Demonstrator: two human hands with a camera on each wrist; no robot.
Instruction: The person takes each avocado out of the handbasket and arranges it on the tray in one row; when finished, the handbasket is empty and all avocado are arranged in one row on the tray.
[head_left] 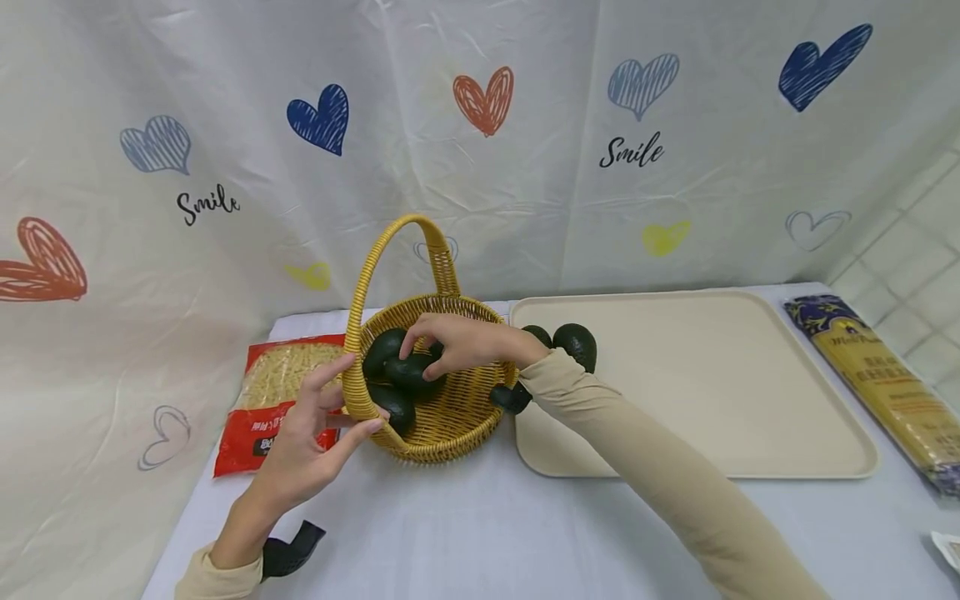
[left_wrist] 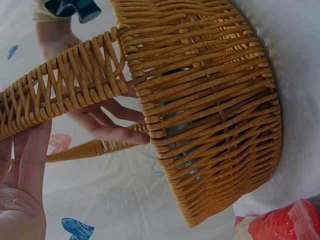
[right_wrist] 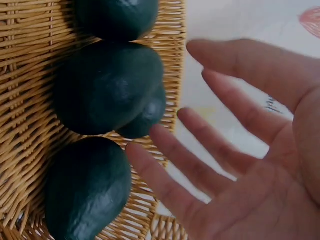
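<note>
Dark green avocados (right_wrist: 107, 87) lie clustered inside the woven basket (head_left: 465, 437), at least four showing in the right wrist view, gathered toward its left side, where the curved wall likely keeps them from rolling. Over them reaches the right hand (head_left: 461, 342), its fingers loosely spread and closed round nothing; whether a fingertip touches an avocado I cannot tell. The left hand (head_left: 303, 446) holds the foot of the basket's tall handle (head_left: 362, 292) between thumb and fingers, apparently to steady the basket, which stands on the white tablecloth (head_left: 450, 533). Two more avocados (head_left: 576, 346) sit on the cream tray (head_left: 720, 392) just right of the basket, partly behind the right sleeve; its raised rim probably contains them. A red packet (head_left: 238, 442) lies left of the basket, and a yellow packet (head_left: 873, 375) beyond the tray's right edge.
</note>
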